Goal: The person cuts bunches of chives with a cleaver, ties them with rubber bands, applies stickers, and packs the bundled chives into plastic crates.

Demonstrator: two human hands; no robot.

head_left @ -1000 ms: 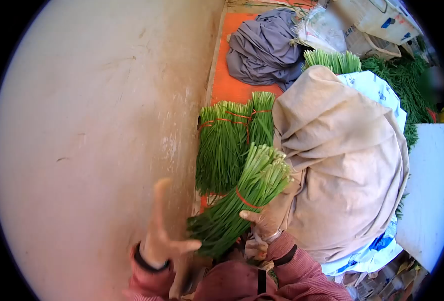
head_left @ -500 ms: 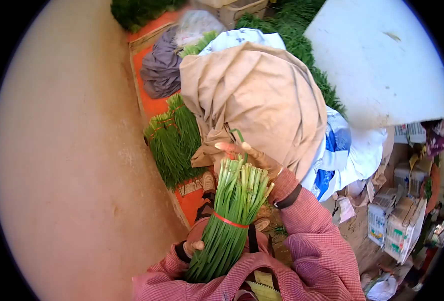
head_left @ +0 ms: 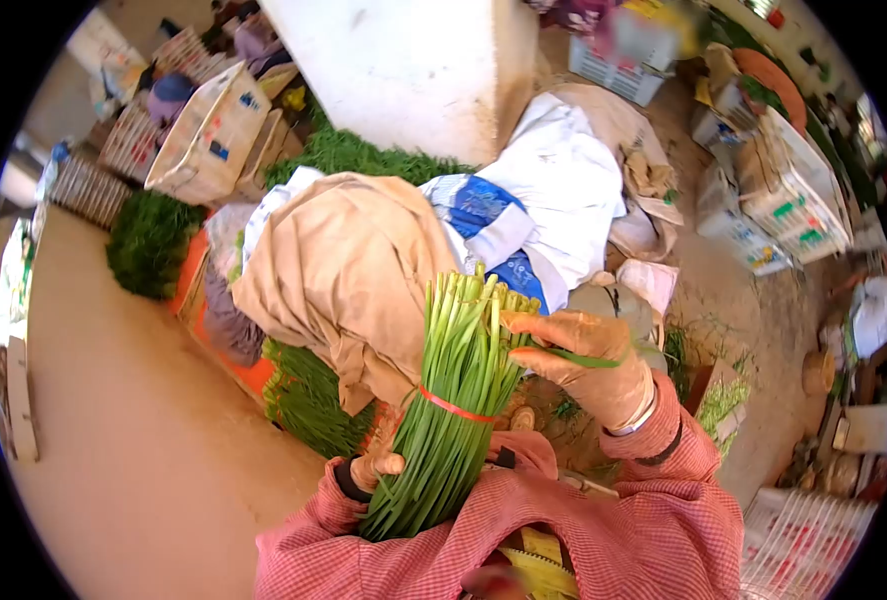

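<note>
The left hand clamps the leafy end of the green bundle by the near edge of the beige cloth, while the right hand, a leaf across it, grip hard to tell, could pull stalks loose should the red band be slack

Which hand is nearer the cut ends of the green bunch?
Right. The right hand is beside the cut ends; the left hand holds the bunch toward its leafy end.
</note>
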